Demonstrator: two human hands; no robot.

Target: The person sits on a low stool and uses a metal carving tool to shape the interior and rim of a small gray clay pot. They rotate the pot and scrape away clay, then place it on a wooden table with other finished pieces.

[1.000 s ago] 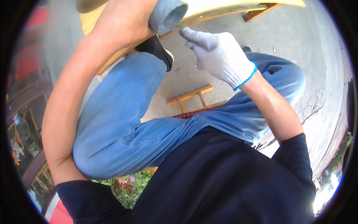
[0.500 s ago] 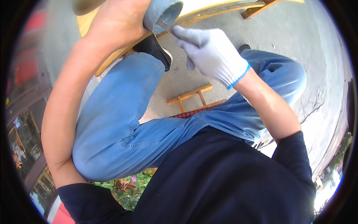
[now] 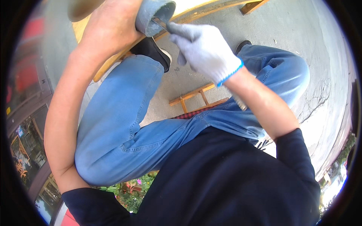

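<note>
My left grip (image 3: 115,28), bare, is holding a blue-grey cylinder (image 3: 145,17), fingertips mostly hiding behind it, forearm arching up outside the left thigh. My right grip (image 3: 205,51), in a white knit glove with greyed fingers and blue cuff edge, is closing tight on a thin, dull tool (image 3: 160,23), forearm slanting up-left. Cylinder's just past the right fingertips, round open mouth facing them, tool tip sitting inside. Yellowish wooden worktop (image 3: 203,12) is running beyond both grips; faded jeans (image 3: 117,113) are spreading below.

Grey cylinder (image 3: 144,17), white blue-edged glove (image 3: 211,51), blue jeans (image 3: 117,120), red-and-black checked cloth (image 3: 195,113)
</note>
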